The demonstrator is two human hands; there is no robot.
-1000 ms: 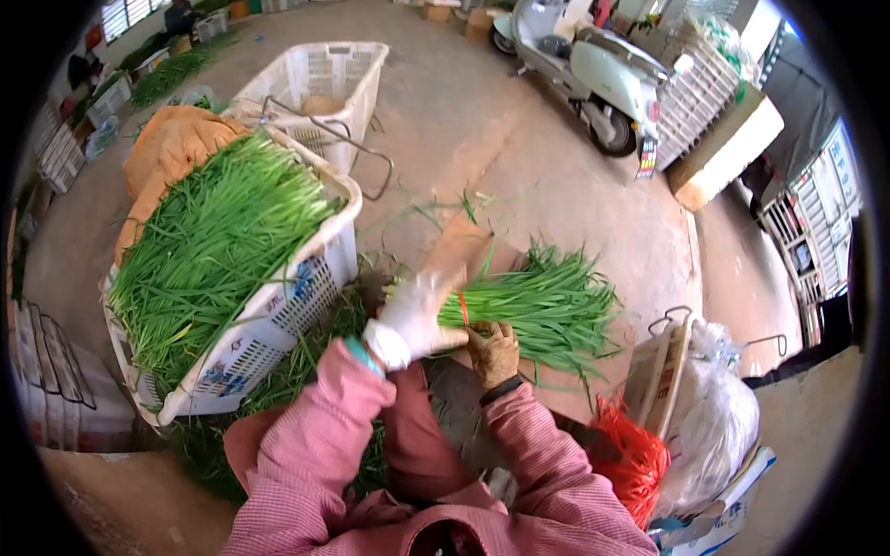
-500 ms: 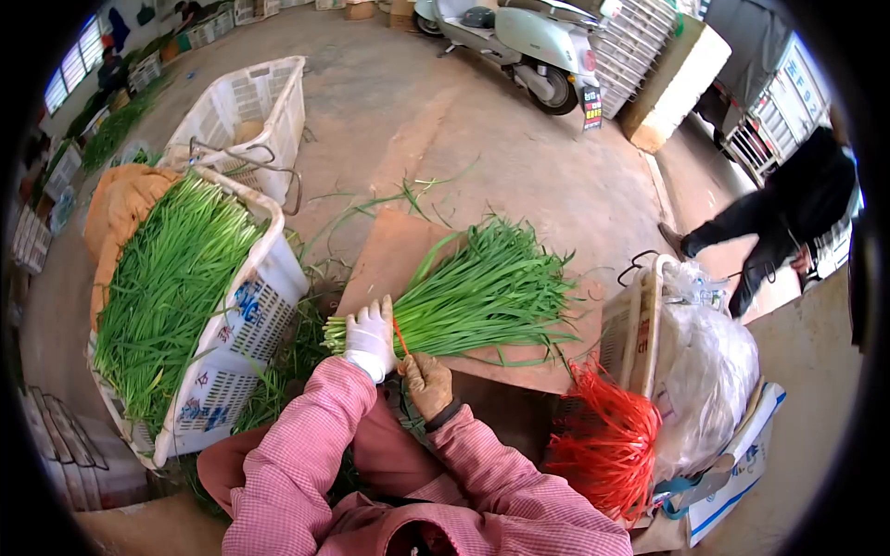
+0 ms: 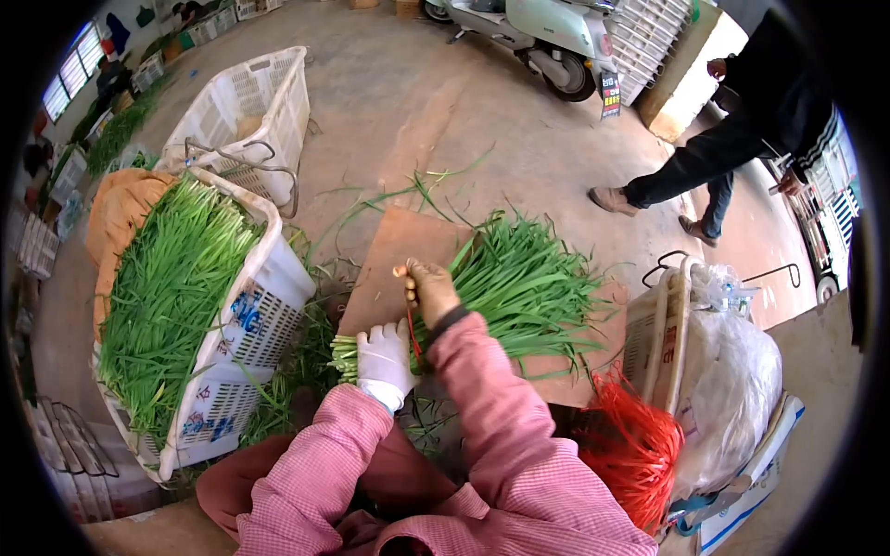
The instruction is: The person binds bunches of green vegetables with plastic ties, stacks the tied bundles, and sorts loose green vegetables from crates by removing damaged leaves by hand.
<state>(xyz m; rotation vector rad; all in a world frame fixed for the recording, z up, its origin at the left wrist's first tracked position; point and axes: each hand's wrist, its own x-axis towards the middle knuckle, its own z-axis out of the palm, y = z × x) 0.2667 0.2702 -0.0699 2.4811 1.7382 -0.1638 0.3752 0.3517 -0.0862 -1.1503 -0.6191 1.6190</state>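
A bunch of long green chives (image 3: pixel 533 283) lies across a brown board (image 3: pixel 389 255), pale stem ends to the left. My left hand (image 3: pixel 384 357), in a white glove, is closed around the stems near those ends. Above the bunch, my right hand (image 3: pixel 431 292) is a fist gripping a red plastic strip (image 3: pixel 413 338), which runs down to the stems beside my left hand. Part of the strip and of the bunch is hidden behind my right hand and sleeve.
On the left stands a white crate (image 3: pixel 264 324) heaped with chives, with another white crate (image 3: pixel 283 102) behind it. Red strips (image 3: pixel 635 449) hang at the right beside a crate with clear plastic bags (image 3: pixel 732 389). A person (image 3: pixel 742 139) walks near a parked scooter (image 3: pixel 556 37).
My right hand has moved up and away from me, pulling the red strip upward over the bunch. My left hand still grips the stems. The person at right has come farther in.
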